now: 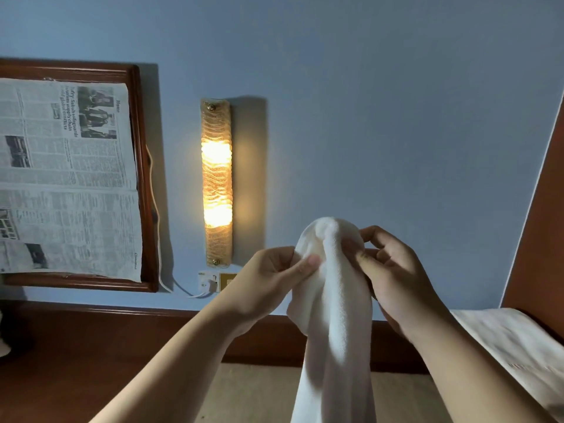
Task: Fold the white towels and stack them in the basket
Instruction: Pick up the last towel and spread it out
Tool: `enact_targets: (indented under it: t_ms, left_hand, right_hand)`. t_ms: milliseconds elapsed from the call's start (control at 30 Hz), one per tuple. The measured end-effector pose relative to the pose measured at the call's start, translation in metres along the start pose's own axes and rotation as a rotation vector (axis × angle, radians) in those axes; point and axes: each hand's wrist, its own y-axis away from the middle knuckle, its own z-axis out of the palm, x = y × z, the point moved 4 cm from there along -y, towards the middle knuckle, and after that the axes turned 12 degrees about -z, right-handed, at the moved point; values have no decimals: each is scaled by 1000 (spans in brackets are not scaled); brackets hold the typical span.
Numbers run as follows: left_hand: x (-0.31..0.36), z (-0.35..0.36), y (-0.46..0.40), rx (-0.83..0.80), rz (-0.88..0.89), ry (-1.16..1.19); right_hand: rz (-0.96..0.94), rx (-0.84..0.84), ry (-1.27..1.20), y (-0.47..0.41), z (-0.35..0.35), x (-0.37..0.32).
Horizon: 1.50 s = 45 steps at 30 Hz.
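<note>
- White towel (pixel 332 300): raised in front of the blue wall (pixel 381 102), bunched into a rounded hump at the top, hanging down in long soft folds and cut off by the bottom edge; fine terry nap, plain, no label or print visible.
- Left hand (pixel 274 282): pinches the towel's upper left side, thumb lying flat across the cloth, other fingers hidden behind it.
- Right hand (pixel 393 270): grips the upper right side, fingers curled, thumb and forefinger nipping the fabric near the hump; palm side partly hidden by the cloth.
- Beige surface (pixel 250 392) below the forearms, partly covered by arms and towel; hard to say what it is.
- Pale cloth (pixel 503 340) at lower right, lightly textured, running out of view; whether towel or bedding cannot be told.
- Dark wooden ledge (pixel 91 346) along the base of the wall.
- Wall lamp (pixel 216 184): tall, ribbed amber glass, lit at two spots, brass screws at both ends.
- Socket plate (pixel 209 282) under the lamp, with a white cable (pixel 155 209) running up beside the frame.
- Wooden frame (pixel 143 178) at left, covered by a newspaper (pixel 67 178) turned sideways; readable: "Home", a headline with "supply chain" and "global conflicts"; small print too blurred; sheet cut off at the left edge.
- Reddish-brown panel (pixel 540 224) at far right, slanted, only partly seen.
</note>
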Motion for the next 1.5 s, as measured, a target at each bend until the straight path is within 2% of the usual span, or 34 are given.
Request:
enact_targets:
  t_ms: [67, 133, 233, 400, 533, 600, 733, 833, 967, 1033, 1133, 1233, 1333, 1367, 1433, 1500]
  left_hand:
    - [12, 8, 7, 6, 66, 170]
    - [34, 9, 13, 100, 166, 243]
    - [71, 18, 22, 192, 312, 51]
    - [107, 29, 24, 209, 314, -167]
    - [110, 37, 30, 123, 321, -449]
    - [105, 43, 35, 100, 323, -547]
    - [95, 40, 40, 83, 276, -715]
    - [80, 37, 43, -1, 260, -955]
    - [63, 33, 40, -29, 237, -1087]
    - [53, 30, 42, -62, 199, -1097]
    - [31, 21, 49, -129, 127, -944]
    - [2, 16, 52, -166, 70, -836]
    - [-24, 6, 51, -166, 13, -903]
    - [-32, 0, 51, -144, -10, -946]
    - [-43, -9, 53, -112, -46, -1015]
    - [-53, -11, 60, -145, -87, -1072]
  right_hand:
    - [58, -30, -43, 1, -8, -7]
    - [136, -101, -61, 3, -14, -16]
    - [197, -199, -86, 6, -23, -28]
    - [56, -276, -145, 13, -36, -53]
    - [-64, -289, 174, 23, -41, -49]
    - [-83, -288, 215, 27, -45, -45]
    - [-106, -300, 116, 36, -48, -32]
    - [-86, -351, 137, 42, -45, -16]
    - [113, -396, -84, 56, -35, 7]
    - [239, -471, -132, 66, -32, 17]
    - [435, -704, -49, 81, -37, 31]
    - [586, -820, 200, 90, -42, 32]
    - [426, -736, 533, 83, -50, 48]
    - [381, -670, 505, 85, -51, 54]
    - [407, -573, 300, 98, -51, 66]
    - [485, -640, 145, 119, -47, 76]
